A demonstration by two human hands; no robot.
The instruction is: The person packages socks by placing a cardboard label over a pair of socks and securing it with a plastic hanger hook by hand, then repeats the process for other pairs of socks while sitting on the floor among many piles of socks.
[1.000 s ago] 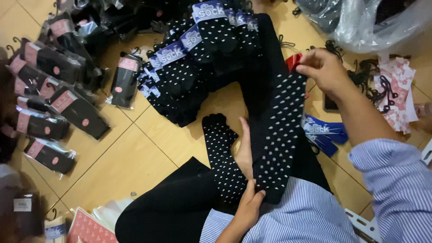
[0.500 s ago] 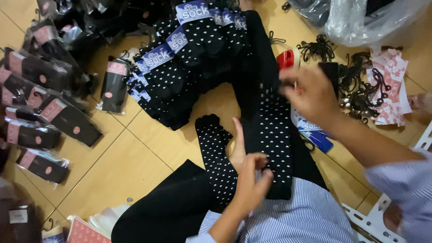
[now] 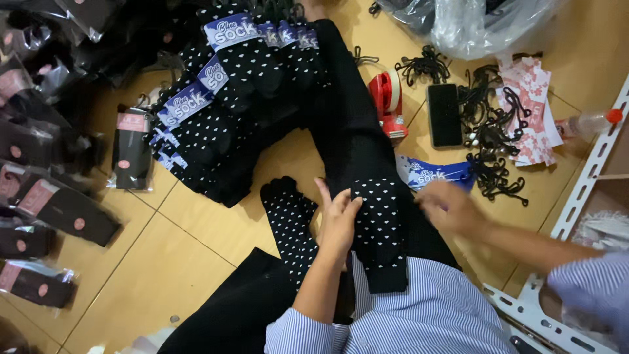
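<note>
Nearest the camera: blue-and-white striped shirt (image 3: 419, 308), with black trousers (image 3: 229, 314) running out along the tiled floor (image 3: 131, 275).

On the lap: a folded black sock with white dots (image 3: 380, 229), lying on the dark leg. Left hand (image 3: 337, 219) laid flat on the sock's left edge, fingers together and extended, thumb apart, pressing down rather than pinching. Just left of it, a second dotted sock (image 3: 288, 223) stretched along the floor beside the thigh, toe end pointing away.

To the right of the lap: right hand (image 3: 452, 210), motion-blurred, hovering just beside the folded sock and over a blue printed label card (image 3: 436, 176); cannot tell whether spread or pinching anything.

Farther out, centre left: a fanned pile of banded dotted socks (image 3: 223, 105) with blue labels. At the left edge: bagged dark socks with pink labels (image 3: 59, 210), scattered on the tiles.

Farther out, right: a red tagging tool (image 3: 390, 105), a black rectangular phone-like slab (image 3: 444, 115), a tangle of black hooks (image 3: 488, 141), pink patterned cards (image 3: 534, 111), and a white perforated rack rail (image 3: 583, 190).

Farthest, top right: a clear plastic bag (image 3: 478, 23).
</note>
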